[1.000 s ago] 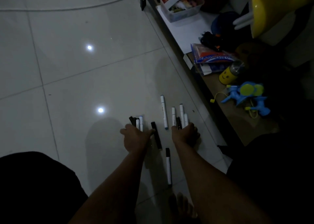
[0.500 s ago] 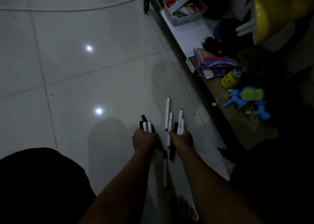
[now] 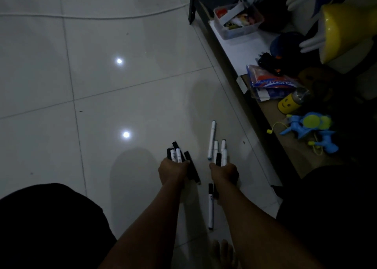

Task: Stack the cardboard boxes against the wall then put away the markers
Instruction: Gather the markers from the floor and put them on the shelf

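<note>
Black and white markers lie on the pale tiled floor in dim light. My left hand [image 3: 172, 171] grips a bunch of markers [image 3: 175, 153] whose ends stick out beyond my fist. A black marker [image 3: 192, 169] lies slanted against that hand's right side. My right hand [image 3: 224, 173] grips a second bunch of markers [image 3: 221, 154]. One long white marker [image 3: 211, 140] lies on the floor just beyond the right hand. Another white marker with a black cap [image 3: 210, 206] lies between my forearms. No cardboard boxes are in view.
A low shelf [image 3: 271, 109] runs along the right, holding a clear plastic tub [image 3: 237, 22], a white sheet, an adhesive packet [image 3: 271, 83], a yellow smiley bottle [image 3: 289, 103] and blue toys [image 3: 312, 131]. A cable [image 3: 91, 16] crosses the far floor. My knees and foot frame the bottom.
Both hands have closed round their bunches of markers and drawn them nearer. The markers by the right hand have been swept together. The view has shifted slightly.
</note>
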